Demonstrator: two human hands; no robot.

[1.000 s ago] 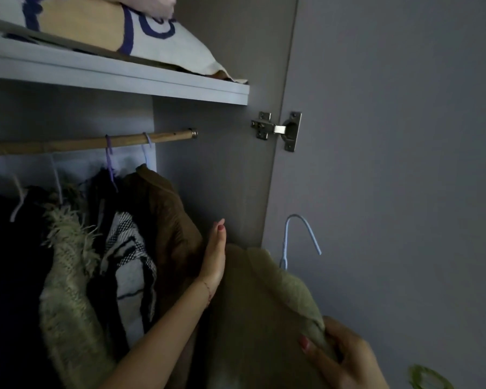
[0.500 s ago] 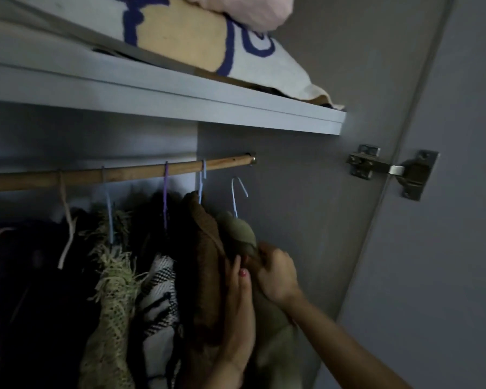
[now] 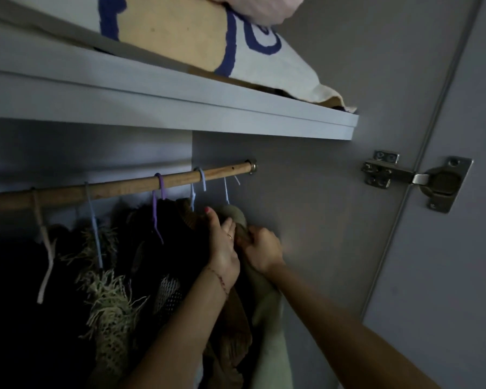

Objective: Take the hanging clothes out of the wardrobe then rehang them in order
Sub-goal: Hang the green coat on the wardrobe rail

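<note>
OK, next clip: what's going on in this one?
A person is rehanging clothes in a wardrobe. The right hand grips an olive garment near its top, its pale blue hanger hook just below the right end of the wooden rail. The left hand lies flat against the neighbouring brown garment. Several other garments hang further left.

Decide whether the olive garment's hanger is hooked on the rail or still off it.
Off it. The pale blue hanger hook sits just below the wooden rail, while the right hand grips the olive garment.
</note>
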